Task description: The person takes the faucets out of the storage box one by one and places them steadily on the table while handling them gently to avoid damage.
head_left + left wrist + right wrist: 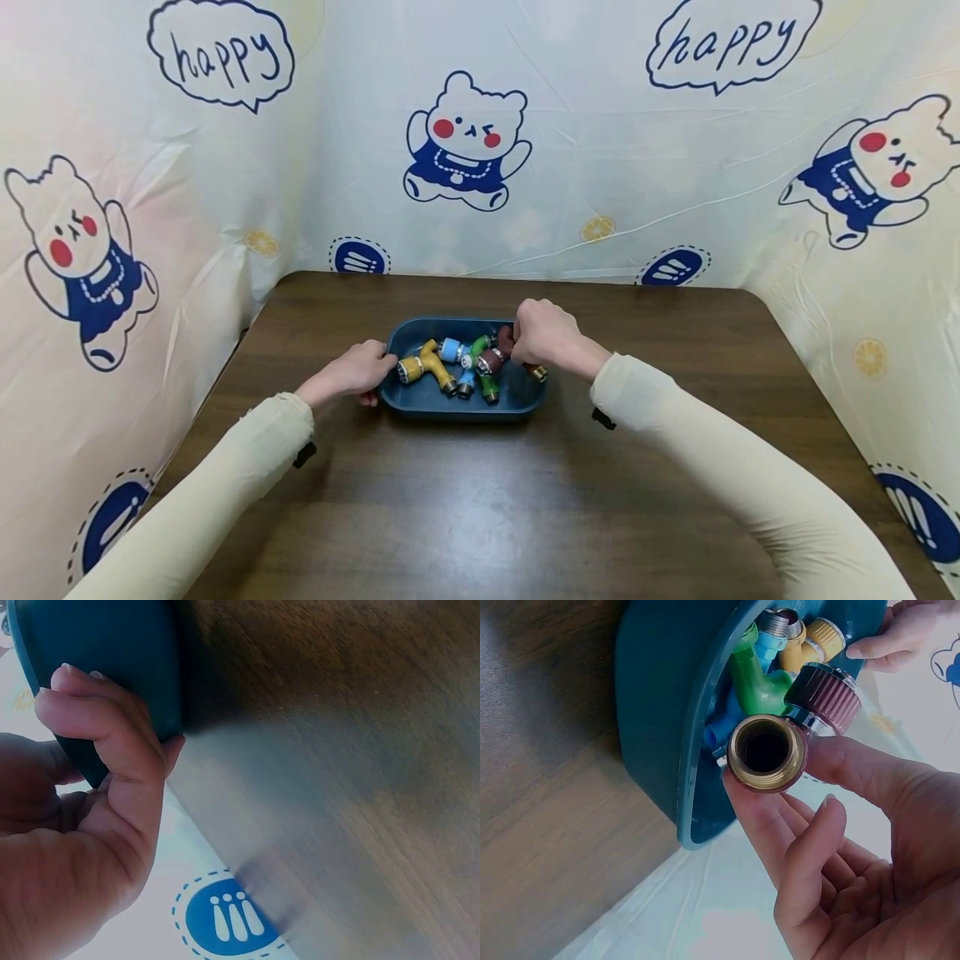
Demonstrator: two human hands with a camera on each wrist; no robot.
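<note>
My left hand [360, 367] grips the left end of a dark blue oblong tray [465, 413]; in the left wrist view its fingers curl under the tray's outside wall [124, 645]. My right hand [546, 335] pinches a maroon pipe fitting [491, 360] over the tray's right half. The right wrist view shows this fitting's ribbed maroon collar [825, 697] and its open threaded brass end, with thumb and fingertips at its sides. Beneath and left of it in the tray lie a green fitting [754, 682], a blue fitting [452, 350] and a yellow fitting [429, 360], partly overlapping.
The tray stands on a brown wooden table [465, 500] toward its far side. A pale printed cloth [600, 167] with cartoon bears hangs behind the table and along both sides.
</note>
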